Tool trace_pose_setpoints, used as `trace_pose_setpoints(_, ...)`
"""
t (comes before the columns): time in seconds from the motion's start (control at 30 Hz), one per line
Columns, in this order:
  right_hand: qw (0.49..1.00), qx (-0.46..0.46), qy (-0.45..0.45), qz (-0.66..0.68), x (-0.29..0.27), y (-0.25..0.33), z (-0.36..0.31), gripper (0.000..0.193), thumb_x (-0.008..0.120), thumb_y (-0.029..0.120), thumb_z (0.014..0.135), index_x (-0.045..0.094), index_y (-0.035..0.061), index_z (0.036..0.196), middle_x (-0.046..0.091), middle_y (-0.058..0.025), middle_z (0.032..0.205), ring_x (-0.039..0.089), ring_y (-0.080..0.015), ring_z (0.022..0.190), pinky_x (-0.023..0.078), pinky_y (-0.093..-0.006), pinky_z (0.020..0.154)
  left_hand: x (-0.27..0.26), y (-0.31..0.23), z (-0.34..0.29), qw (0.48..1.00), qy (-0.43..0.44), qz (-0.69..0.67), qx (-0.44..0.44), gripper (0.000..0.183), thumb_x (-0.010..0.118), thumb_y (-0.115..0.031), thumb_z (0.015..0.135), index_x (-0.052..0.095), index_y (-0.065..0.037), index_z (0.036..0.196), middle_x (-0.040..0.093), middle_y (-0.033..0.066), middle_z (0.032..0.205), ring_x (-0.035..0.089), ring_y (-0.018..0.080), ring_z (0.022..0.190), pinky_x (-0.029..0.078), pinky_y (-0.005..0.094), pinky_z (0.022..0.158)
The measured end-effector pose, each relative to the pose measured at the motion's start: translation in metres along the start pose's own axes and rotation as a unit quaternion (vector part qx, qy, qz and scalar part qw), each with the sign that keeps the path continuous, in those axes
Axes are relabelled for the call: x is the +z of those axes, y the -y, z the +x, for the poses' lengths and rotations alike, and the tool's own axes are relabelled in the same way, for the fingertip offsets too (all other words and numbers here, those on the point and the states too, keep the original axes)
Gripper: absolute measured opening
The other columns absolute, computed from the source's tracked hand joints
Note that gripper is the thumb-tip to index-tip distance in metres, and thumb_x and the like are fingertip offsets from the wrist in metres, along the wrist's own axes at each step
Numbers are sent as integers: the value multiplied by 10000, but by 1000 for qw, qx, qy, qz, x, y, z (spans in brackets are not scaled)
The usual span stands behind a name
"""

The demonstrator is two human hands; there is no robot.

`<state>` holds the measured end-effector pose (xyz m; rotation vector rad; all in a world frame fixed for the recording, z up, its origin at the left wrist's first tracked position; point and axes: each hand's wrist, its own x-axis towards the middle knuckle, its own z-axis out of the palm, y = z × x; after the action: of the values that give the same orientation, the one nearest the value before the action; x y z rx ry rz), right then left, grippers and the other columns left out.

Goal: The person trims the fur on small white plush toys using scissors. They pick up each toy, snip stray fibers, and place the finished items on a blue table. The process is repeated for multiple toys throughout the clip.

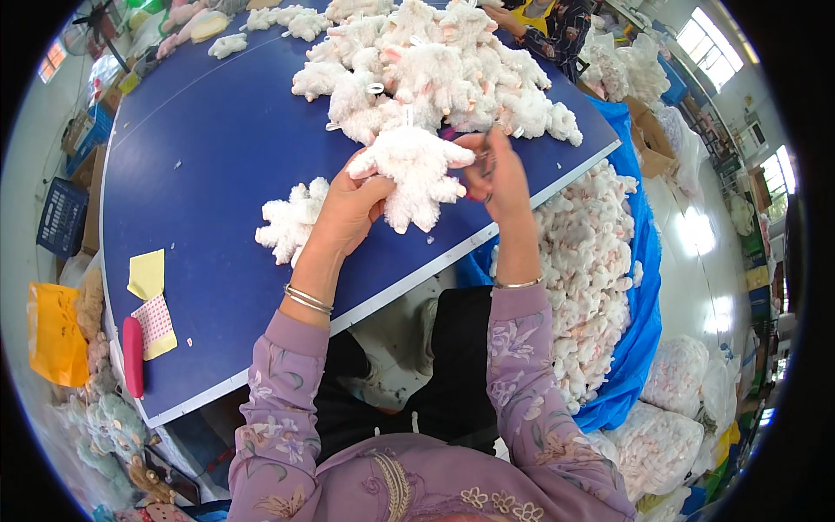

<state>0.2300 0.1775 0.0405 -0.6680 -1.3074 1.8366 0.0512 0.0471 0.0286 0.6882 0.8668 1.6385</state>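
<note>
I note my left hand (348,209) clasping a white fluffy plush toy (416,174) — shaggy, limbs splayed — above the blue table (217,157) edge; right hand (497,178), at three o'clock, pinches small scissors (485,165).

The left hand (348,209) gripped a fluffy white plush toy (416,170) above the blue table (209,157), while the right hand (497,174) pinched a small metal tool (487,161), too small to identify, against the toy's side. 1 more white plush piece (291,222) lay just left of the left wrist. A heap of white plush toys (435,74) covered the table's far end. A blue sack of plush pieces (591,270) sat at the right.
</note>
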Motion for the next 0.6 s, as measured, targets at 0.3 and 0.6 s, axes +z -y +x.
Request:
trace_pose_setpoints(0.3,997,-20,13,-80,34,-27,-8,211,658,200,921,637,-7,962,581,32,788,475,-20,616,363,-196,494,-3,9,4,996,-79,18,24,384,603,-246,957,573,51,1198,664,105,1113,663,176,969,547,313,812)
trace_pose_setpoints(0.6,1000,0,8,-28,28,-20,-6,230,619,246,930,623,41,826,565,9,683,455,-56,484,303,-233,401,-10,8,7,997,-75,18,6,340,552,-275,981,599,2,1171,672,127,1106,687,185,885,569,313,734)
